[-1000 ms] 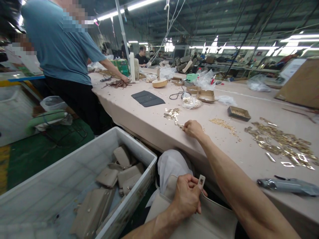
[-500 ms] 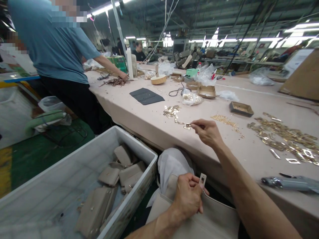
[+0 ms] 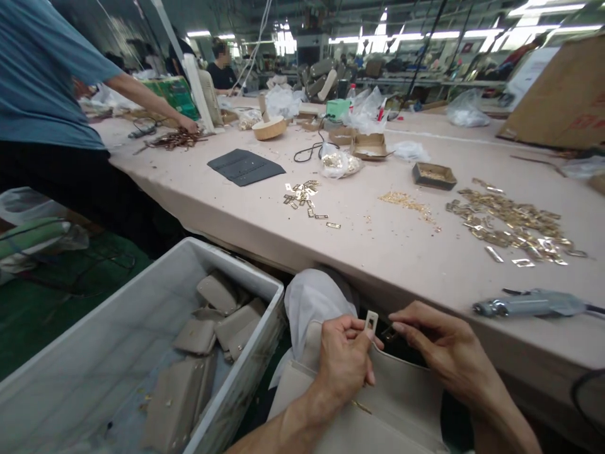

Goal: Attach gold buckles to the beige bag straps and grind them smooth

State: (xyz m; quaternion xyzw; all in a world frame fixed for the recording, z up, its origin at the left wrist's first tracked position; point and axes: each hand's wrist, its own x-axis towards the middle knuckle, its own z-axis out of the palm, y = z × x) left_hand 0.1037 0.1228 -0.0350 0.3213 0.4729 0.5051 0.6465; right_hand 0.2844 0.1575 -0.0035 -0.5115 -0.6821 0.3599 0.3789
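A beige bag [image 3: 401, 394] lies across my lap, with a gold-coloured strip showing on it. My left hand [image 3: 343, 356] is closed on the bag's edge, its thumb and fingers at a pale tab [image 3: 371, 322] that stands up with a rectangular hole in it. Just right of the tab, my right hand [image 3: 442, 337] pinches a small metal frame plate [image 3: 390, 330], which looks dark here and is partly covered by the fingers. The plate and the tab are close together but apart.
At my left stands a white bin [image 3: 189, 252] holding several beige bags [image 3: 177, 400]. On the table lie loose gold plates [image 3: 302, 195], a larger pile of plates [image 3: 515, 221], tiny gold pieces [image 3: 406, 205] and a grey power screwdriver [image 3: 529, 304]. A co-worker's arm [image 3: 142, 101] reaches over the table's far left.
My right hand has come back from the table to beside the tab, carrying a metal plate from the small group. My left hand keeps its grip. The view has turned slightly right.
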